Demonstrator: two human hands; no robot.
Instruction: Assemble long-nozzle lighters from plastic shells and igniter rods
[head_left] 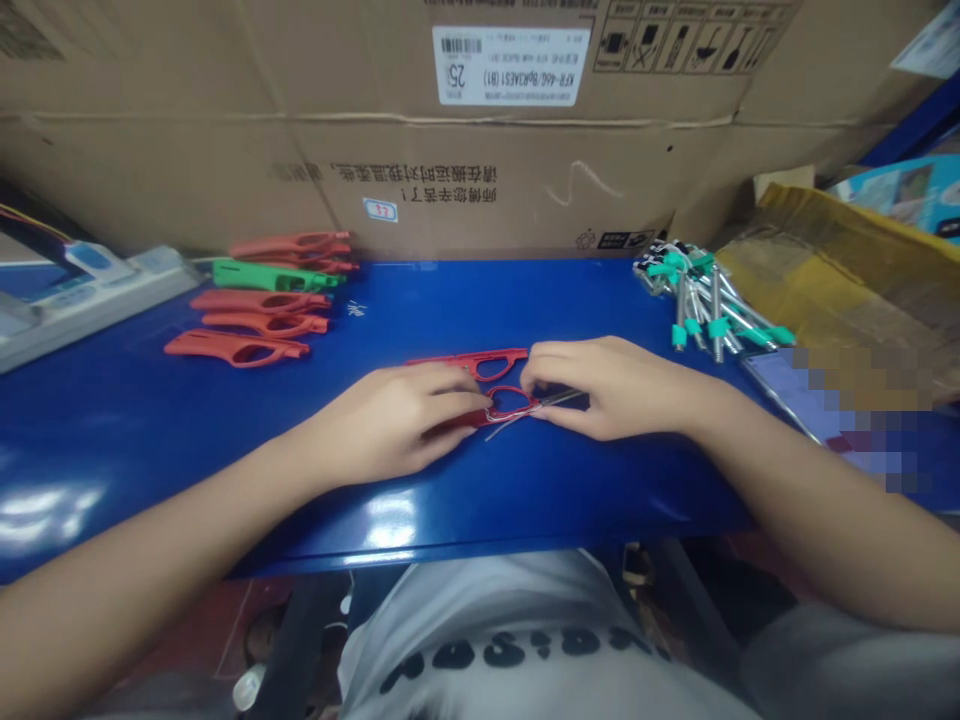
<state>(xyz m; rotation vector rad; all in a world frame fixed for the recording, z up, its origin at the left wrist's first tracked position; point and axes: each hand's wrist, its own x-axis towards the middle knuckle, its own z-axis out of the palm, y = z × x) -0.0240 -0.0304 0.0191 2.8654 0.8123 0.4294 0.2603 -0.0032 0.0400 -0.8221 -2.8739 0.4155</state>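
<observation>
Both my hands work together at the middle of the blue table. My left hand [394,420] grips the near end of a red plastic handle [510,403] with a looped opening. My right hand [604,387] pinches the far side of that loop, beside a dark metal strip [561,398]. A thin silvery wire [510,425] runs out below the loop. A second red handle [480,360] lies just behind my hands, partly hidden by my fingers. My fingers hide how the wire and strip join the handle.
Several red handles [255,325] and a green one [270,275] lie at the left of the blue table [150,450]. Metal rods with teal parts [709,300] are heaped at the right. A cardboard carton [375,130] stands along the back, beside a yellowish package [825,280].
</observation>
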